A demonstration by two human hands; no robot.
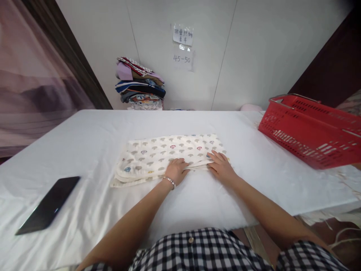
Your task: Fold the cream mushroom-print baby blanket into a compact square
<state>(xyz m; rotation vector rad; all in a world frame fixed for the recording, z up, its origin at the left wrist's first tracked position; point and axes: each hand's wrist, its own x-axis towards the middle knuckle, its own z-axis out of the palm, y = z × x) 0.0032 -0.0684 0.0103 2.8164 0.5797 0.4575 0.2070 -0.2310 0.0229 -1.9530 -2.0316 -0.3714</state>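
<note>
A folded white cloth (158,154) with grey, red and blue mushroom prints lies in layers on the white-covered table. At the middle of its near edge is my left hand (176,171), with a bracelet on the wrist. Its fingers rest over the edge and its thumb is in front, closed on the layers. Farther right, my right hand (222,166) lies on the cloth's near right part, fingers stretched and apart. The layers at the cloth's left end are slightly offset, and the undersides of both hands are hidden.
A black phone-like slab (49,205) lies at the left on the white tablecloth (93,128). At the right stands a red plastic basket (307,131). A stack of folded fabrics (141,84) is beyond the far edge, against the wall with paper signs (182,58).
</note>
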